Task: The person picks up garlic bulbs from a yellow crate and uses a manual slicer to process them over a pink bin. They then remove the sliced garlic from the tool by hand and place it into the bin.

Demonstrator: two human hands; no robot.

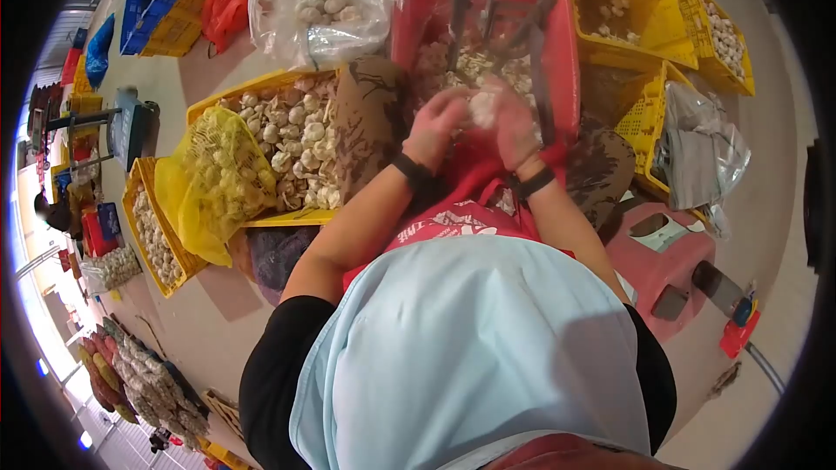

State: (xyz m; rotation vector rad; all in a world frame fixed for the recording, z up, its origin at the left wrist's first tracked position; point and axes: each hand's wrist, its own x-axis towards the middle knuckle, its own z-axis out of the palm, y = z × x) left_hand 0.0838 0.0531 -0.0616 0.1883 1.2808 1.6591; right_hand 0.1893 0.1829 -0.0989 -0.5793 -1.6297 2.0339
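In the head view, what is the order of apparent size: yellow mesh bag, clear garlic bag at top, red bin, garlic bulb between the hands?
Red bin
Yellow mesh bag, clear garlic bag: too alike to rank
Garlic bulb

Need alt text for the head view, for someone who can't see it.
A person's left hand and right hand meet at a pale garlic bulb over a red crate; a yellow crate of garlic stands at left.

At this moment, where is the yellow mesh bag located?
In the head view, the yellow mesh bag lies on the left side, over the left end of the large garlic crate, beside a smaller crate.
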